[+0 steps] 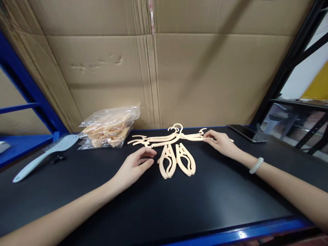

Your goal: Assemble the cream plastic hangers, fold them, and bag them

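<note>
Several peach plastic folding hangers [175, 139] lie unfolded and stacked in the middle of the black table, their hooks pointing to the back. My right hand [220, 142] pinches the right arm of the front hanger near its end, between thumb and fingers. Just in front of the stack lie two folded hangers, one on the left [172, 168] and one on the right [191, 165], side by side. My left hand [133, 167] rests left of them, thumb and fingers apart, with nothing in it.
At the back left sits a pile of clear plastic bags [110, 128] with peach hangers inside. A pale blue hairbrush [64, 143] and a small black object [58, 158] lie farther left. A dark tablet or phone [247, 133] lies back right. Cardboard [205, 75] stands behind the table.
</note>
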A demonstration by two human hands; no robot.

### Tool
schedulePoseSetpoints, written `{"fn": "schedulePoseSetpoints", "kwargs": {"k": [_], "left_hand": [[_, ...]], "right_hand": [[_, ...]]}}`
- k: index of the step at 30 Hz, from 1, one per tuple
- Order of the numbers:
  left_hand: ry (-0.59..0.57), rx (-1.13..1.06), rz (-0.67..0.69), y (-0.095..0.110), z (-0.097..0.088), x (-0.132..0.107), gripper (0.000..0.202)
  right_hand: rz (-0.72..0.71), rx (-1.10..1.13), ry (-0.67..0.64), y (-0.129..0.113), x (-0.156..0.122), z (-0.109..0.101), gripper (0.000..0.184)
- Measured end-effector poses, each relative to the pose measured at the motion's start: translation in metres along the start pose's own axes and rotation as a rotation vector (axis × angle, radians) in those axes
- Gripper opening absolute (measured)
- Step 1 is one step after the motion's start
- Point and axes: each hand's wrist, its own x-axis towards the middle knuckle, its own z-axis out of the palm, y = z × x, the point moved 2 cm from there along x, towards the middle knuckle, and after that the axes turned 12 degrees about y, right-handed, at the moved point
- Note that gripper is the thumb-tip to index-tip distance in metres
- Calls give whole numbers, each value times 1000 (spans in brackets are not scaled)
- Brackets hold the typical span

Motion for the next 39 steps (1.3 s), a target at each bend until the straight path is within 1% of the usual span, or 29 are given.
{"fn": "schedulePoseSetpoints", "kwargs": {"k": [7,10,12,15,18,19,23,25,29,33,36,39], "left_hand": [[83,-118,-198,-1,-3,3,44],[103,-140,-251,0,-4,2,48],[125,-152,-259,1,-3,1,51],[145,-171,-226,1,-2,0,50],[121,-191,-159,1,-1,0,46],[114,-197,-137,0,0,0,48],[86,-168,-42,-4,2,-1,65],[67,-148,0,-7,3,-3,68],[58,-139,30,-9,4,-4,64],[125,-120,49,-6,1,-4,61],[113,-29,64,-1,0,-4,55],[113,54,84,4,-2,-5,47]], "right_hand": [[66,35,130,-11,2,-15,18],[37,1,168,-15,2,-22,21],[13,-16,181,-18,2,-25,21],[-9,-15,175,-24,2,-27,20],[-48,-6,146,-34,1,-26,19],[-70,-3,134,-37,1,-26,18],[-147,-5,77,-50,-3,-23,17],[-167,-11,46,-55,-6,-22,17],[-204,-9,2,-59,-9,-20,18],[-288,3,-19,-56,-9,-19,19],[-347,-18,-29,-53,-8,-18,23],[-378,-109,-16,-52,-7,-19,23]]}}
